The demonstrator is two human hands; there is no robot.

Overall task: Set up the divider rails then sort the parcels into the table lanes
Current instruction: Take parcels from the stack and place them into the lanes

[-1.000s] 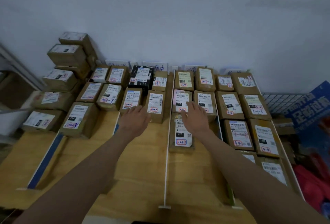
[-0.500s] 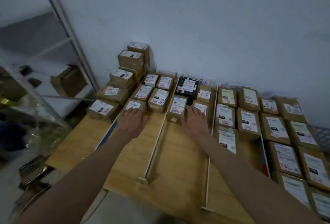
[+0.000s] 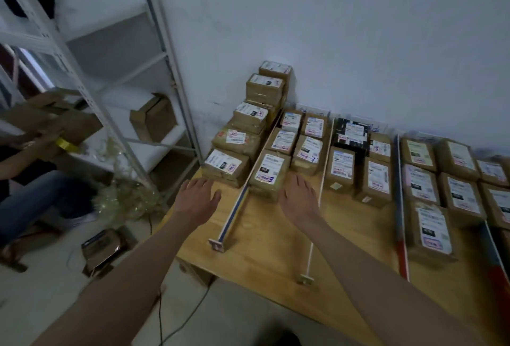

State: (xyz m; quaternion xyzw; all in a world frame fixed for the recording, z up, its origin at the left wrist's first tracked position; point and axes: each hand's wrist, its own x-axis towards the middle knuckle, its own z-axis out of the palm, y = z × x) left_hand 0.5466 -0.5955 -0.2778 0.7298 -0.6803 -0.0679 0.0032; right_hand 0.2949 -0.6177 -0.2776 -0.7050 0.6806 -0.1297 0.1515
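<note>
Both bare hands are hovering flat over the pale wooden worktop (image 3: 265,257), each grip open and empty: the left hand (image 3: 196,197) left of the white divider rail (image 3: 234,211), the right hand (image 3: 299,200) right of it. Beyond that rail's far end, brown labelled cardboard parcels (image 3: 271,173) are sitting in lanes against the wall.

Brown cardboard parcels (image 3: 270,173) bear white labels with red stamps; one parcel (image 3: 351,133) at twelve o'clock is black. The tabletop (image 3: 265,243) is pale wood, the divider rails (image 3: 314,231) white.
</note>
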